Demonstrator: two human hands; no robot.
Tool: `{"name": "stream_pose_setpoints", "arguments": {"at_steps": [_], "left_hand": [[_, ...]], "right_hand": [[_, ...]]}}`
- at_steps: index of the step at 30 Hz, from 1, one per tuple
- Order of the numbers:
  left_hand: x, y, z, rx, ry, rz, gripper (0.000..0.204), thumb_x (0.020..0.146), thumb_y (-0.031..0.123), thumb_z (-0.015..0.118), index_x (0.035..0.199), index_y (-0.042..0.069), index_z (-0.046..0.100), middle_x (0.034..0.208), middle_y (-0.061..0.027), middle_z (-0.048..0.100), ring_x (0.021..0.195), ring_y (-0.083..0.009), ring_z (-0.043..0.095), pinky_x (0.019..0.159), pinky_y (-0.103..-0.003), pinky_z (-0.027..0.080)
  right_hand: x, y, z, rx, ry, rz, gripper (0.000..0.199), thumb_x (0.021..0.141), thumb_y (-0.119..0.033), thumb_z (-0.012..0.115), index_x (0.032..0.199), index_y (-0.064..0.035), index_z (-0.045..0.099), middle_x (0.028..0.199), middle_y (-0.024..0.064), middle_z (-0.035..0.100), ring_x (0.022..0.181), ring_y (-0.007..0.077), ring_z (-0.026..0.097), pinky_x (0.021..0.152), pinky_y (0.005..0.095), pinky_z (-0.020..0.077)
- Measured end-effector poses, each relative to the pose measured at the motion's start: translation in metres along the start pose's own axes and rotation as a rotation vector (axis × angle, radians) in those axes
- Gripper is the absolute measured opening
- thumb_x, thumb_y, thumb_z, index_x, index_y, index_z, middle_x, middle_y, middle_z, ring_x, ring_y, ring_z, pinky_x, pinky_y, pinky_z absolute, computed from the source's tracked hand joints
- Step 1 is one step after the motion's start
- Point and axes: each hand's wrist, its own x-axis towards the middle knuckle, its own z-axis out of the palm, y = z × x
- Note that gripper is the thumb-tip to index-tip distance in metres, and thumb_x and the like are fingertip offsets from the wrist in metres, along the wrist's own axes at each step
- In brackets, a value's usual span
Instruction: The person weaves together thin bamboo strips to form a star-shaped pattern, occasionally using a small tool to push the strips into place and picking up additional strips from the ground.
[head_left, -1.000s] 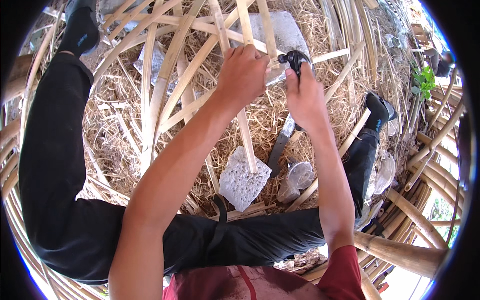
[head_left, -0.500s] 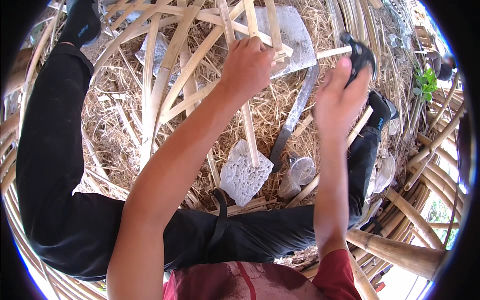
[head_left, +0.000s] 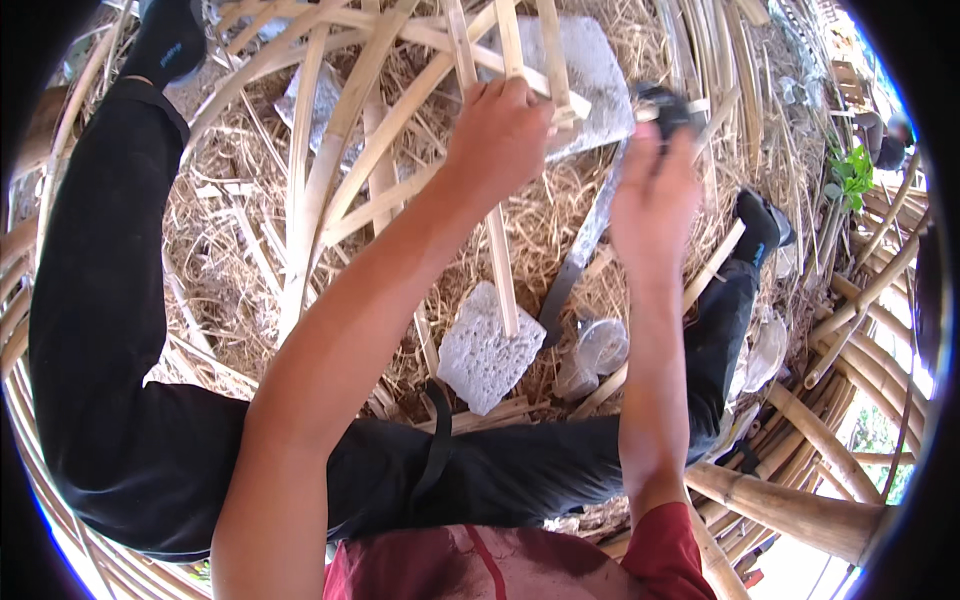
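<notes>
My left hand (head_left: 500,130) is closed around bamboo strips (head_left: 509,40) where they cross, at the near edge of a flat grey stone slab (head_left: 590,70). One strip runs from under this hand down to a pitted grey stone block (head_left: 490,350). To its right, my right hand (head_left: 652,195) grips a black-headed hammer (head_left: 664,108), smeared by motion, close to the slab's right edge; its handle is mostly hidden. Between my hands a long blade (head_left: 575,265) with a dark near end lies on the straw.
More bamboo strips (head_left: 345,110) cross in a lattice at the upper left. A clear plastic cup (head_left: 602,346) lies right of the pitted block. My legs (head_left: 100,300) flank the work area. Thick bamboo poles (head_left: 790,508) and a green plant (head_left: 852,175) are on the right.
My right hand has swung the hammer leftward, toward the slab's edge. My left hand keeps its grip on the strips, nearly in the same place.
</notes>
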Motion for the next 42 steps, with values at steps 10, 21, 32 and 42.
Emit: {"name": "stream_pose_setpoints", "arguments": {"at_steps": [10, 21, 32, 42], "left_hand": [[0.002, 0.01, 0.004, -0.047, 0.007, 0.017, 0.021, 0.09, 0.018, 0.072, 0.109, 0.01, 0.077, 0.095, -0.0085, 0.066, 0.098, -0.027, 0.064, 0.092, -0.044, 0.046], [0.007, 0.011, -0.001, -0.052, -0.054, -0.003, 0.02, 0.088, 0.017, 0.073, 0.106, 0.009, 0.077, 0.097, -0.0079, 0.066, 0.101, -0.0261, 0.063, 0.096, -0.043, 0.045], [0.003, 0.007, -0.002, -0.046, -0.007, 0.046, 0.024, 0.089, 0.016, 0.073, 0.11, 0.003, 0.073, 0.097, -0.011, 0.063, 0.1, -0.0303, 0.061, 0.093, -0.045, 0.045], [0.016, 0.016, -0.008, -0.008, -0.078, 0.094, 0.02, 0.091, 0.014, 0.07, 0.106, 0.001, 0.073, 0.099, -0.0135, 0.063, 0.099, -0.0314, 0.062, 0.091, -0.046, 0.046]], "right_hand": [[-0.005, 0.037, 0.025, -0.229, 0.0, -0.132, 0.025, 0.106, -0.02, 0.05, 0.109, 0.0046, 0.055, 0.064, 0.0231, 0.063, 0.059, 0.0441, 0.065, 0.055, 0.0549, 0.0488], [0.002, 0.037, 0.029, -0.428, -0.161, -0.117, 0.03, 0.107, -0.024, 0.048, 0.118, 0.004, 0.051, 0.074, 0.0263, 0.068, 0.067, 0.0438, 0.071, 0.061, 0.0545, 0.0562], [-0.008, 0.037, 0.017, -0.076, -0.002, -0.157, 0.023, 0.103, -0.016, 0.056, 0.109, 0.0064, 0.055, 0.069, 0.0238, 0.065, 0.065, 0.0464, 0.067, 0.055, 0.0529, 0.0492], [0.007, 0.101, 0.051, 0.237, -0.023, 0.1, 0.038, 0.093, -0.024, 0.074, 0.116, 0.0031, 0.063, 0.067, 0.0058, 0.064, 0.05, 0.0179, 0.058, 0.05, 0.038, 0.0447]]}}
